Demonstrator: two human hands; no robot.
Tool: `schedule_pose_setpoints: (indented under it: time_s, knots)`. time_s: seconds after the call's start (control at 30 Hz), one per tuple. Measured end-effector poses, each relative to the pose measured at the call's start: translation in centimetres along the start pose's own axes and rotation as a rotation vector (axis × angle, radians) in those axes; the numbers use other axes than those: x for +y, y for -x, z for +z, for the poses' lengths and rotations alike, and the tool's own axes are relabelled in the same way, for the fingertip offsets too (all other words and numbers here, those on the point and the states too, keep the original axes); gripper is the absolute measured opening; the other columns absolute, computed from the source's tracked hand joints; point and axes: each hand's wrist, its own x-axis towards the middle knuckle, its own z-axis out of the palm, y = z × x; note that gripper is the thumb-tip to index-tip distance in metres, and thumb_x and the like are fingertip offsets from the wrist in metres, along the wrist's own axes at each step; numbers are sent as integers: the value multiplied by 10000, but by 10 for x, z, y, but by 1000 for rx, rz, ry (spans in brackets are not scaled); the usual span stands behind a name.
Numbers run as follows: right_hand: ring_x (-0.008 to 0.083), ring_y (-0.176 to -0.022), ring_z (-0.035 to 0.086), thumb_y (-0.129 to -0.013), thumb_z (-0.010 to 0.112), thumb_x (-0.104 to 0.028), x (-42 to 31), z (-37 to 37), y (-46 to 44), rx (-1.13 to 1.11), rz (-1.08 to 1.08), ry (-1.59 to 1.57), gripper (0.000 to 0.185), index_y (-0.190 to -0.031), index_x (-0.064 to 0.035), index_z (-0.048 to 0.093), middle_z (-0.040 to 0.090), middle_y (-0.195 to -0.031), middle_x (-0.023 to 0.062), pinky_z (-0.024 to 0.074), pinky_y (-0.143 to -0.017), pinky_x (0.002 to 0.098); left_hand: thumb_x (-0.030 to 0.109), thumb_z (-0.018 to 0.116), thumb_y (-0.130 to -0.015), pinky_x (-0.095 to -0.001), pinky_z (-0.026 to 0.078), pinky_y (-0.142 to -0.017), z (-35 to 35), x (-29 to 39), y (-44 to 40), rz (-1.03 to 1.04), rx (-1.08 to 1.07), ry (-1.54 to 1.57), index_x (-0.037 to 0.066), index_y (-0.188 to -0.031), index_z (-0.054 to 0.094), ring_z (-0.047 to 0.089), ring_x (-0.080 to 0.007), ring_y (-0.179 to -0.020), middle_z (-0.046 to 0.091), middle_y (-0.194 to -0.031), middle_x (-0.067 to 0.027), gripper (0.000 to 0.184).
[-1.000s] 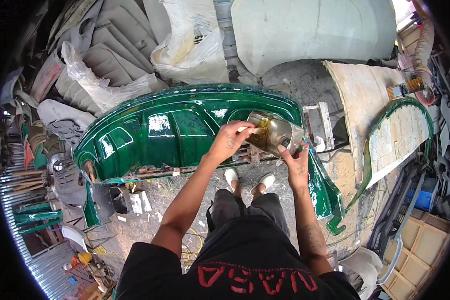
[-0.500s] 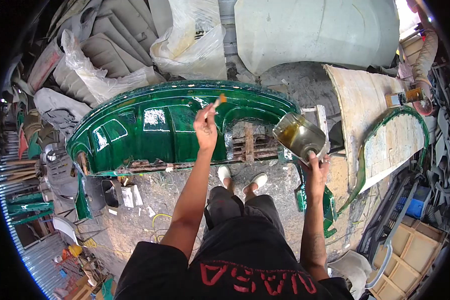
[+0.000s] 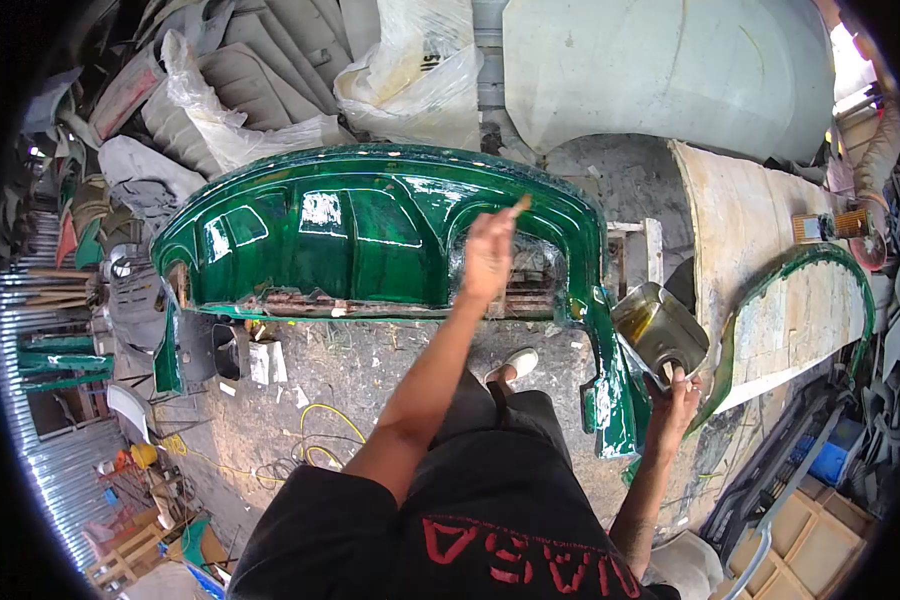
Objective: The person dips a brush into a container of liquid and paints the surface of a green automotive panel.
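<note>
A large glossy green moulded panel, shaped like a car bumper (image 3: 320, 250), lies across the space in front of me. My left hand (image 3: 490, 250) is closed around a paintbrush (image 3: 521, 205), somewhat blurred. The bristle end is over the panel's curved right part; I cannot tell if it touches. My right hand (image 3: 675, 395) grips the rim of a cut-open plastic container (image 3: 662, 335). Amber liquid shows inside the tilted container. It is beside the panel's right leg (image 3: 612, 400).
A pale board (image 3: 760, 210) leans at right, with a curved green trim piece (image 3: 815, 255) against it. Grey panels and plastic sheeting (image 3: 410, 90) stand behind. A yellow cable (image 3: 335, 410) lies on the floor. Wooden crates (image 3: 820, 530) are at lower right.
My left hand has moved the brush right along the panel. My right hand and the container have moved right and lower, to the panel's right leg. The view has shifted slightly.
</note>
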Motion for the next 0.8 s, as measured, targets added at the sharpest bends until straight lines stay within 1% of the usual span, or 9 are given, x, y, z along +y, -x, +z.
schedule_pose_setpoints:
  time_s: [0.17,0.2,0.3,0.4,0.47,0.57,0.63,0.7,0.8]
  knots:
    - [230,-1103,587,-929,663,-237,-3,-20,-9,-23,-33,-21,551,-1325,-10,355,543,-1244,146,542,-902,392,186,464,-1023,-413,478,-703,-58,-25,-14,-33,237,-441,-33,-1051,646,601,-295,-775,623,-875,-162,286]
    - [230,-1107,585,-928,663,-244,-4,-25,-11,-27,-13,-10,555,-1331,-18,355,542,-1249,144,544,-900,397,155,460,-1018,-400,479,-728,-47,-25,-11,186,271,-637,-38,-1044,642,591,-294,-798,610,-867,-167,266]
    - [232,-1115,582,-924,663,-257,-5,-33,-15,-30,12,10,560,-1337,-36,358,538,-1258,140,548,-896,409,95,510,-969,-425,478,-840,20,-22,21,-93,167,30,1,-1153,590,569,-354,-927,593,-1128,-161,222]
    - [237,-1126,578,-920,664,-267,-10,-35,-16,-31,9,19,561,-1338,-48,361,534,-1263,137,552,-894,424,94,547,-934,-428,463,-768,62,-8,35,-225,-74,-251,7,-1185,583,554,-337,-906,581,-1078,-152,268]
    - [242,-1133,575,-917,664,-269,-11,-37,-18,-45,7,12,562,-1339,-51,362,532,-1264,137,553,-895,433,94,564,-910,-421,440,-705,60,58,23,178,-207,-620,13,-1176,602,543,-325,-873,575,-991,-149,280]
    - [250,-1140,571,-917,662,-273,-8,-43,-19,-43,12,-2,563,-1337,-47,362,526,-1266,139,553,-896,438,31,547,-906,-395,447,-790,62,39,28,213,-295,-340,69,-1232,607,547,-225,-841,571,-915,-75,334]
    - [261,-1144,568,-917,659,-282,-6,-45,-21,-48,-6,6,572,-1336,-38,357,515,-1276,149,554,-898,446,37,544,-913,-395,443,-827,66,-16,31,-141,-230,224,59,-1186,623,568,-263,-873,610,-937,-105,285]
    - [265,-1143,568,-917,658,-286,-5,-47,-22,-48,-7,17,577,-1337,-33,354,510,-1281,153,553,-898,447,132,532,-969,-407,479,-723,33,-16,11,179,-90,-173,-11,-1077,657,567,-239,-810,622,-881,-147,219]
    - [273,-1145,568,-918,658,-289,-3,-51,-23,-46,3,38,587,-1338,-23,348,504,-1287,162,550,-908,451,94,486,-972,-382,473,-699,0,-10,8,-96,58,-188,-27,-1082,665,581,-261,-779,605,-843,-148,242]
